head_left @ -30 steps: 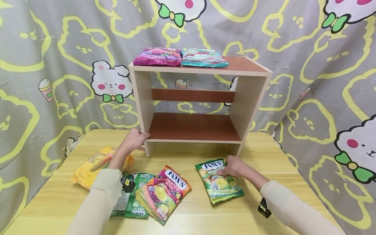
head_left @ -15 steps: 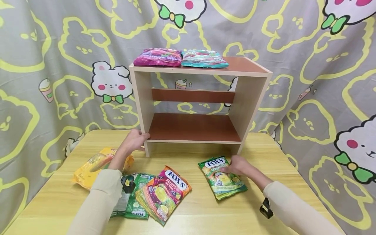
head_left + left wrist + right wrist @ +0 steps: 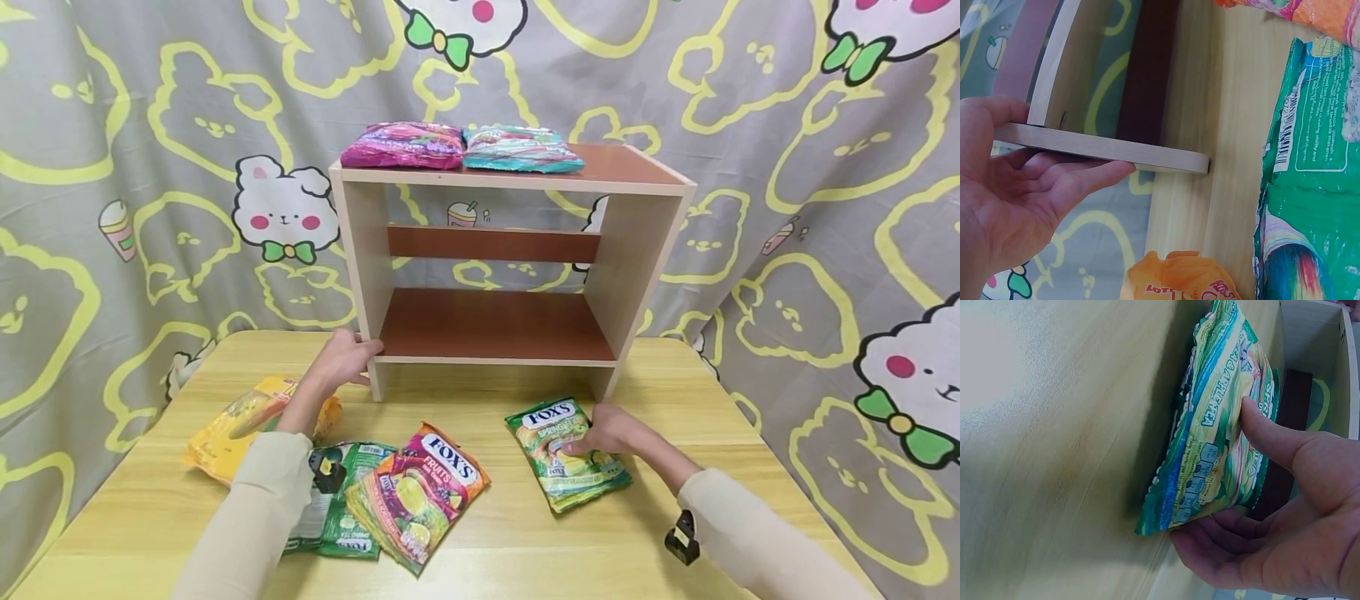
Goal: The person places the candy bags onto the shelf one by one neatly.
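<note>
My left hand [image 3: 339,365] grips the left side panel of a small wooden shelf [image 3: 495,325]. In the left wrist view, the thumb of that hand [image 3: 1016,194] lies on one side of the panel [image 3: 1110,147] and the fingers on the other. On the right of the table, my right hand [image 3: 622,433] holds the edge of a green Fox's candy bag [image 3: 543,442]. The right wrist view shows the thumb on the bag's [image 3: 1210,444] printed face and the fingers at its underside, their tips partly hidden.
A purple candy bag [image 3: 405,147] and a turquoise candy bag [image 3: 521,150] lie on the shelf's top. Left on the table [image 3: 480,567] are a yellow bag [image 3: 240,417], a green bag [image 3: 341,517] lying back-up, and a purple-orange Fox's bag [image 3: 420,496] overlapping it.
The green Fox's bag has shifted slightly right and away from me with my right hand. The right thumb now lies lower on it. My left hand has stayed on the shelf.
</note>
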The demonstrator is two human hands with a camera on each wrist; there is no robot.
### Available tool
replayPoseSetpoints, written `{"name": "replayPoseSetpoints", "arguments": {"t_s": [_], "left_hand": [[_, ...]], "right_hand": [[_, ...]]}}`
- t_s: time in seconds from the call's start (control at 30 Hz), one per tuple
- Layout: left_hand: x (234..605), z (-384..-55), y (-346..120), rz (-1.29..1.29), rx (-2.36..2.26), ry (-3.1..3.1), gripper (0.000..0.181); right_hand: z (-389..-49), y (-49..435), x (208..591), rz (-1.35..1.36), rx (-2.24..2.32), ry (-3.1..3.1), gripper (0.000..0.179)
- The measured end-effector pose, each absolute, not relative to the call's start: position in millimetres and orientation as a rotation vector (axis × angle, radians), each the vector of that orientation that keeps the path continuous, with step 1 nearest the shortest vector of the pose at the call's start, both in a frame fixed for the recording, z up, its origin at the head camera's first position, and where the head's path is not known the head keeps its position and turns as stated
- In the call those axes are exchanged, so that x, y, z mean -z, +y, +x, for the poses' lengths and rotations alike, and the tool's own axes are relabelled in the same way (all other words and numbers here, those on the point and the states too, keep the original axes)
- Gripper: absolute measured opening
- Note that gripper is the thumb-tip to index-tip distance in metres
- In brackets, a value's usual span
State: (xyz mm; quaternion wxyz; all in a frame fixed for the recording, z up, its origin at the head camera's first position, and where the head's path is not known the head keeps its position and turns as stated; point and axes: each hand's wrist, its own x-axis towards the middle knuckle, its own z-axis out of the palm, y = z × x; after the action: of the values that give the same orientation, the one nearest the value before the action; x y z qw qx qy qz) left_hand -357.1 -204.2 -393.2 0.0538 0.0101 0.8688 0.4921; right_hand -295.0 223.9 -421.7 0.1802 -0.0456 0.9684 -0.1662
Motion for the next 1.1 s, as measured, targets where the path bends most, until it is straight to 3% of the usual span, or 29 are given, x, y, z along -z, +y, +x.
{"name": "replayPoseSetpoints", "arguments": {"t_s": [0.27,0.6,0.73,0.87,1.1], "left_hand": [[393.2,-356.9,-204.6,0.029,-1.504,2.634,0.047],[393.4,-356.7,-205.1,0.042,-1.478,2.632,0.052],[394.9,-356.5,-205.8,0.034,-1.495,2.631,0.052],[395.4,-356.4,-206.3,0.030,-1.486,2.639,0.050],[394.2,-357.0,-205.9,0.033,-1.497,2.637,0.047]], "right_hand": [[-291.2,219.4,422.3,-0.083,0.549,2.741,0.093],[-287.9,211.8,415.1,-0.105,0.606,2.789,0.114],[-289.0,209.2,409.7,-0.137,0.589,2.825,0.108],[-288.5,207.9,401.9,-0.173,0.589,2.853,0.087],[-284.8,209.1,388.5,-0.325,0.645,2.880,0.068]]}}
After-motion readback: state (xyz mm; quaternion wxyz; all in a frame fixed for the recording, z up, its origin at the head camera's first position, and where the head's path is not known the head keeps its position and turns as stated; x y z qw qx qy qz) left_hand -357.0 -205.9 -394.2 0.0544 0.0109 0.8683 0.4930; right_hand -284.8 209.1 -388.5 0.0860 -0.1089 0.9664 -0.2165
